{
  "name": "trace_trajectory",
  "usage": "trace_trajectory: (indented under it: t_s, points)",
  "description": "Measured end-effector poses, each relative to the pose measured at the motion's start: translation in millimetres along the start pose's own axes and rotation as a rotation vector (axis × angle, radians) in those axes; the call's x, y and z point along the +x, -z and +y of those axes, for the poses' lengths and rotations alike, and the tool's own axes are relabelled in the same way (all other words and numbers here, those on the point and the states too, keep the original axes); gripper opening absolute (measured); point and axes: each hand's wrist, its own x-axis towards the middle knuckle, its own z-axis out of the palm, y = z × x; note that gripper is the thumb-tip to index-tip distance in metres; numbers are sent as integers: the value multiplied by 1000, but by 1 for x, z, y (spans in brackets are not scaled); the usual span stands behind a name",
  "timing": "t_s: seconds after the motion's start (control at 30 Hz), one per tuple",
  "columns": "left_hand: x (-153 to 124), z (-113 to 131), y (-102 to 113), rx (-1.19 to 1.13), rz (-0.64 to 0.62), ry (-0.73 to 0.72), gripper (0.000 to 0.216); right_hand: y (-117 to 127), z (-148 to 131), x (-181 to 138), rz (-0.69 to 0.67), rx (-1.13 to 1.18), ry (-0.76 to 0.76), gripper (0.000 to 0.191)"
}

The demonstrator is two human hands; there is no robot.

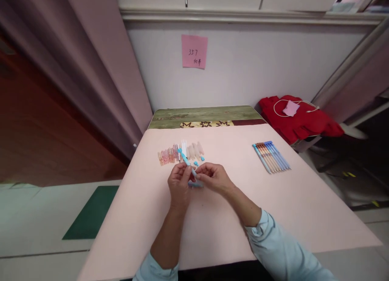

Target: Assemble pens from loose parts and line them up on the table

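Above the middle of the table, a light-blue pen point(186, 160) slants between my two hands. My left hand point(180, 182) is closed round its barrel, with thumb and fingers pinching it. My right hand point(215, 176) grips the pen's lower end between thumb and forefinger. Beneath my hands lies a blue pen part point(195, 184), partly covered by the fingers. Just beyond them are small turquoise pieces point(196, 163), white thin rods point(184, 146), pale barrel pieces point(194, 150) and a row of pinkish patterned pieces point(168, 154).
A row of pens point(271, 157) in blue and brown lies on the right of the pink-covered table point(291, 216). A red cloth point(299, 125) with a white cord sits past the far right edge. A pink note point(194, 51) is stuck on the wall.
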Motion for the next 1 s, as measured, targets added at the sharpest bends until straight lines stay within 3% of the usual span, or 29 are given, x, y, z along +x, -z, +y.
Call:
trace_trajectory:
  t_s: [0.17, 0.3, 0.47, 0.6, 0.77, 0.87, 1.0]
  points:
    - [0, -2, 0, 60, -37, -37, 24, -3, 2, 1, 23, -19, 10, 30]
    - [1, -1, -2, 70, -37, -41, 27, 4, -7, -5, 173, -126, -12, 27]
    - [4, -3, -1, 33, 67, 31, 32, 59, -28, -33, 538, -398, -5, 29]
    - [4, -4, 0, 32, 76, 78, 32, 115, -42, -59, 817, -875, -117, 26]
    - [2, -4, -1, 56, 43, 114, 31, 152, -50, -72, 861, -1268, -387, 22]
    - [2, -5, 0, 68, 39, 120, 31, 157, -52, -72, 816, -1374, -515, 24]
    - [4, -7, 1, 62, 29, 134, 30, 157, -51, -68, 777, -1462, -559, 26]
